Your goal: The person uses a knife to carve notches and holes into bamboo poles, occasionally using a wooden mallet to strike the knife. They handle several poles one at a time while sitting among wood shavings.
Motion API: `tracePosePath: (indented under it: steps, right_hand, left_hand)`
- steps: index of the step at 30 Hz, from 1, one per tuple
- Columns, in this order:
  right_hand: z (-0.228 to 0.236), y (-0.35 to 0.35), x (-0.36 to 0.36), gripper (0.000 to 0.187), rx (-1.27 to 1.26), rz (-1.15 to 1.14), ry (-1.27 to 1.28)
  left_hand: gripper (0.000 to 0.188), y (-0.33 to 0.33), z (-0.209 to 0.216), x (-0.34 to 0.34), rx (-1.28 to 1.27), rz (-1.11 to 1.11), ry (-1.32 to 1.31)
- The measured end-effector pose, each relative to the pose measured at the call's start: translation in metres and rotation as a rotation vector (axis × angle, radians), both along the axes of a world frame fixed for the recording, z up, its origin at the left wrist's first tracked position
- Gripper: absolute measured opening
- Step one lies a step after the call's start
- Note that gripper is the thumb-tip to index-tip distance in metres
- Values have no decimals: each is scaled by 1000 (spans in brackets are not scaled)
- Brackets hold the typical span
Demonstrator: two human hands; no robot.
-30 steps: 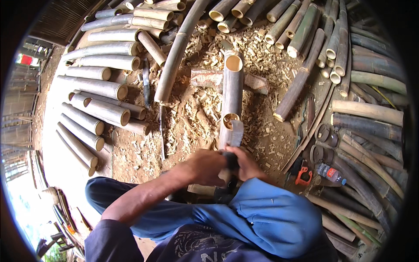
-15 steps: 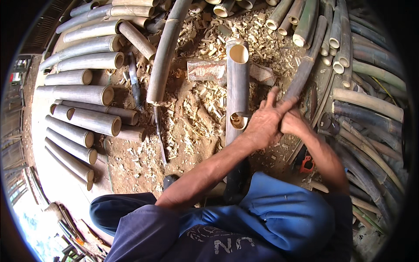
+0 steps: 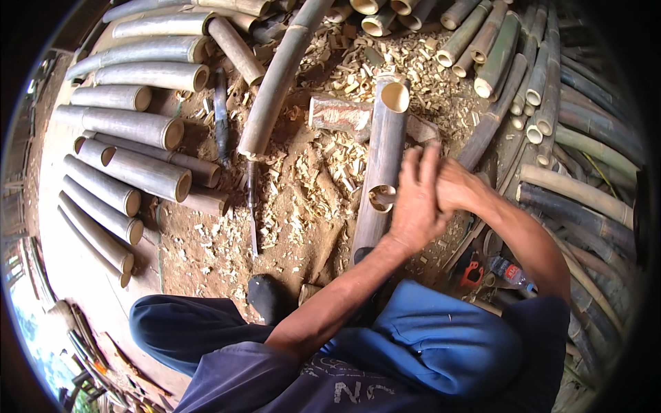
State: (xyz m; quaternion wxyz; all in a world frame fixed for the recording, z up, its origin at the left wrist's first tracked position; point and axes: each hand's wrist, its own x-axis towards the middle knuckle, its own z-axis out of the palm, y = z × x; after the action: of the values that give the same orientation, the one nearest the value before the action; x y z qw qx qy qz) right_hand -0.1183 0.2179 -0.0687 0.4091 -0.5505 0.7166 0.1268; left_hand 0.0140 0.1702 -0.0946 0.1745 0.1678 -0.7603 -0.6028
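Note:
My left hand (image 3: 414, 206) and right hand (image 3: 458, 184) are pressed together, just right of the bamboo tube, with motion blur on both. My left fingers point upward, stretched out, with no tool in them. The right fingers are mostly hidden behind the left hand. The bamboo tube (image 3: 389, 148) has two cut openings in its upper side, one near its far end and one beside my left hand. It lies across a wooden block (image 3: 341, 117), its near end by my dark-covered foot. To the left, a chisel (image 3: 253, 224) rests on the ground.
Wood chips (image 3: 337, 162) litter the ground. Cut bamboo tubes (image 3: 148, 168) lie in rows at left, with one long bamboo pole (image 3: 286, 82) nearer. More bamboo poles (image 3: 578, 196) are stacked at right. A plastic bottle (image 3: 508, 270) and an orange-red object (image 3: 471, 272) sit beside my right knee.
My hands have come closer together, and the left fingers, spread before, now point up against the right hand. The view has shifted, bringing the bottle into sight.

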Motion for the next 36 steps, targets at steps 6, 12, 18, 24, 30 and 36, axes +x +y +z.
tracePosePath:
  steps: [6, 12, 18, 24, 30, 36]
  right_hand:
    - [-6, 49, 11, 32, 8, -291, -255]
    - [-37, 78, 67, 36, -24, -876, -443]
    - [-50, 83, 120, 40, -63, -1024, -441]
    - [-17, 52, 38, 44, -43, -166, -102]
    - [-36, 73, 36, 33, -196, -466, -296]
    - [-50, 79, 84, 35, -64, -1059, -462]
  left_hand:
    - [119, 1, 23, -6, 73, -410, -390]
    - [118, -7, 18, 0, 15, -690, -486]
    - [114, -54, 23, -12, 115, -1317, -639]
    - [111, -11, 18, 9, 80, -431, -374]
    - [115, -7, 33, 16, 275, -267, -303]
    - [121, -23, 30, 22, 193, -584, -408]
